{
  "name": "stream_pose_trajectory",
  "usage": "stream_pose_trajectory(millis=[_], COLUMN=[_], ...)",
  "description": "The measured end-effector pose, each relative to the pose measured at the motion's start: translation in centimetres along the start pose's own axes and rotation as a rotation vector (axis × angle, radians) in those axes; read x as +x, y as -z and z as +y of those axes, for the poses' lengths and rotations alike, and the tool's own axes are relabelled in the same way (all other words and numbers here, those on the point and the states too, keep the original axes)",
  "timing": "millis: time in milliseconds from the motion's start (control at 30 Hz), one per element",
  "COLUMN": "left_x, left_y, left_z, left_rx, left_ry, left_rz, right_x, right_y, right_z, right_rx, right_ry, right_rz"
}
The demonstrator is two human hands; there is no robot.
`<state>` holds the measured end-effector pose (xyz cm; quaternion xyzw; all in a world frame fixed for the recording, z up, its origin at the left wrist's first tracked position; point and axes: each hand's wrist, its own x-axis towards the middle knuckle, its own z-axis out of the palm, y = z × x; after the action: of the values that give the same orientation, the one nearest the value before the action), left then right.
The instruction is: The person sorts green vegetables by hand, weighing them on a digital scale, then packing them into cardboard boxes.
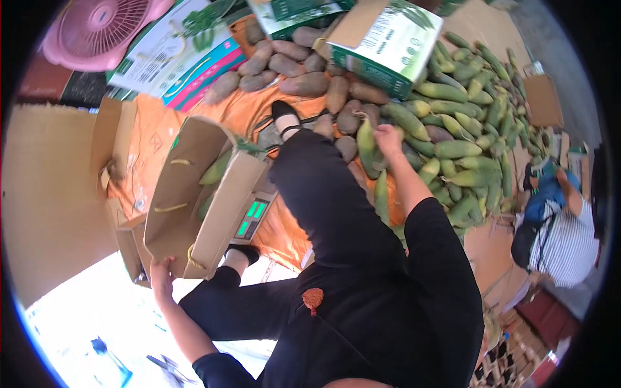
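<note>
An open cardboard box (223, 223) with yellow rope handles stands tilted in the head view beside a digital scale (253, 216) with green lit displays. Inside it lie green radishes (215, 169), partly hidden by the box wall. My left hand (162, 275) grips the box's near edge, fingers curled around the cardboard. Over at the pile, my right hand (389, 141) has its fingers closed against the side of a green radish (367, 147), which points upward with its thin root end. The fingertips are partly hidden there.
A large heap of green radishes (475, 129) spreads on the right. Reddish-brown tubers (304, 84) lie on the orange sheet (152, 139). A printed carton (381, 48) stands among them. A pink fan (100, 32) is at upper left; another person (559, 239) sits at far right.
</note>
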<state>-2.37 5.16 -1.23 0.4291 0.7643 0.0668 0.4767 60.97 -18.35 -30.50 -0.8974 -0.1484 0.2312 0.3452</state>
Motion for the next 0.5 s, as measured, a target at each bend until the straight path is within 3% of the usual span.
stream_pose_trajectory(millis=[133, 200, 267, 333, 500], left_x=[0.1, 0.3, 0.0, 0.2, 0.9], left_y=[-0.2, -0.2, -0.5, -0.6, -0.4], left_z=[-0.7, -0.8, -0.2, -0.2, -1.0], left_rx=[-0.010, -0.051, -0.034, -0.017, -0.027], left_ry=[-0.032, -0.049, -0.022, 0.003, -0.072], left_rz=[0.065, 0.040, 0.067, 0.084, 0.077], right_x=[2.4, 0.1, 4.7, 2.8, 1.2], right_y=[-1.9, -1.5, -5.9, -3.6, -1.2], right_z=[-2.4, -6.8, 1.1, -2.3, -3.2], right_rx=[0.077, 0.142, 0.130, -0.093, 0.050], right_ry=[-0.068, -0.138, -0.016, -0.035, 0.086], right_rz=[-0.017, -0.022, -0.009, -0.064, -0.062])
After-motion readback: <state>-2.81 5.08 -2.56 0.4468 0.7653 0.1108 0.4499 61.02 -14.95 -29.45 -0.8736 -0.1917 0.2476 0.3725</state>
